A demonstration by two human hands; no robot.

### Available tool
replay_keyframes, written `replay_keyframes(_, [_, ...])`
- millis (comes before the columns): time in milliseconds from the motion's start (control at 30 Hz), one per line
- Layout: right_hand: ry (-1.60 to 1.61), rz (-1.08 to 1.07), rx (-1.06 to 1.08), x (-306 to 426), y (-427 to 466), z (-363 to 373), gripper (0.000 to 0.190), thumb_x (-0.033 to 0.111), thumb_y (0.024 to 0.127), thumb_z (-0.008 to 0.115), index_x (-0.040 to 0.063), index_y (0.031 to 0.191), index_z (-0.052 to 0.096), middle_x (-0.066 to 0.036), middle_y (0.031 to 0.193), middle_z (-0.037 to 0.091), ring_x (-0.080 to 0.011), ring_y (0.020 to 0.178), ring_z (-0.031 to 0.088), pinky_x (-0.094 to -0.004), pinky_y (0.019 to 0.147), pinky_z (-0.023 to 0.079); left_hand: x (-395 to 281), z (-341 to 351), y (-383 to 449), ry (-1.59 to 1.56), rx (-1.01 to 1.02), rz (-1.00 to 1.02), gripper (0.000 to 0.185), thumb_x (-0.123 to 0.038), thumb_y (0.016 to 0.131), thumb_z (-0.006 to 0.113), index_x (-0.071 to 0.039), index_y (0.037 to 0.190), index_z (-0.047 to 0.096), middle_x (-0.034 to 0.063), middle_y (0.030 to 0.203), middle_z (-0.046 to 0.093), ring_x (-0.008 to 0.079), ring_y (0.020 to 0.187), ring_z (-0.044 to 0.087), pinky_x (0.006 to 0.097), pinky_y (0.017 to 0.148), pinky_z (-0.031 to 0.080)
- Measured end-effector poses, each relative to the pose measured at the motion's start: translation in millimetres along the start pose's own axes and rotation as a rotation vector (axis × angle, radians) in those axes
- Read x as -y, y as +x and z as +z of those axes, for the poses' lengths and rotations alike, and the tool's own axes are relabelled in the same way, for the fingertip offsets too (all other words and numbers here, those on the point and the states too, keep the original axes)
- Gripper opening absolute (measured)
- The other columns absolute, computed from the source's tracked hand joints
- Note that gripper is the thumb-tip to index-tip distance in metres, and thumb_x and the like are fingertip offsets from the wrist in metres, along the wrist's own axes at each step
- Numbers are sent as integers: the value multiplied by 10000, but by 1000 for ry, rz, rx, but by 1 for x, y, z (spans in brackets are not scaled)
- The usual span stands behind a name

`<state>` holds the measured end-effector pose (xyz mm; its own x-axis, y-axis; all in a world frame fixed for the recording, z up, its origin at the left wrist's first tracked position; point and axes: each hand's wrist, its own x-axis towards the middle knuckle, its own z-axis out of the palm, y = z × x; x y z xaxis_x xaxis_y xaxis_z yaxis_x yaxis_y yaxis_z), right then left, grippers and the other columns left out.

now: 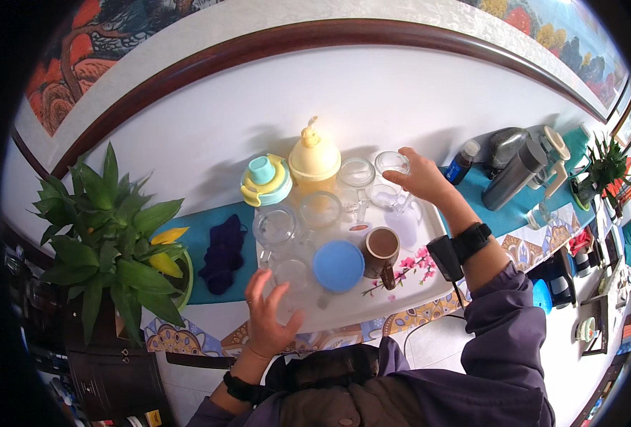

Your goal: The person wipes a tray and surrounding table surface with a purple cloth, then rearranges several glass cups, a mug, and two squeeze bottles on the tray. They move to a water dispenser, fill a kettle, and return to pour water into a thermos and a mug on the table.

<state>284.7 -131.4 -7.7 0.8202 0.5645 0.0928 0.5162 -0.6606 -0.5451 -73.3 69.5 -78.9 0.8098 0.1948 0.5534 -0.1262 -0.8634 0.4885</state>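
Note:
My right hand (421,179) has its thumb and fingers around the rim of a clear glass cup (383,163) at the back right of a white tray (417,283) with printed pink blossoms. My left hand (270,315) is open at the tray's front left, fingers apart, near a clear glass (291,273). Several clear glass mugs stand on the tray, among them a glass mug (275,227) at the left and another glass mug (320,211) in the middle. A blue round lid (339,266) and a brown ceramic mug (381,251) are between my hands.
A yellow bottle (314,157) and a teal-and-yellow lidded cup (266,179) stand at the back. Left are dark purple cloth (223,256) and a potted plant (118,251). At right stand a dark bottle (462,163), a grey flask (514,175) and a glass pitcher (553,155).

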Motion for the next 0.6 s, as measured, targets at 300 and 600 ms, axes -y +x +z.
replay_keyframes(300, [107,-253,-120,34,-102,-24,645,299,762,833,3,1267,563,-226,1159,620,-386,1009,649,-415,882,530,2,0,-5,-9,-11,-8,566,-187,747,752,-23,1246,541,242,1410,388,440,1296,394,510,1070,363])
replay_keyframes(600, [150,-291,-128,49,-151,37,747,208,686,833,25,1327,498,-218,1187,599,-383,1068,618,-423,903,525,0,5,-6,-116,-33,-27,685,-102,722,784,-6,1323,468,256,1461,334,426,1332,358,508,1050,379])
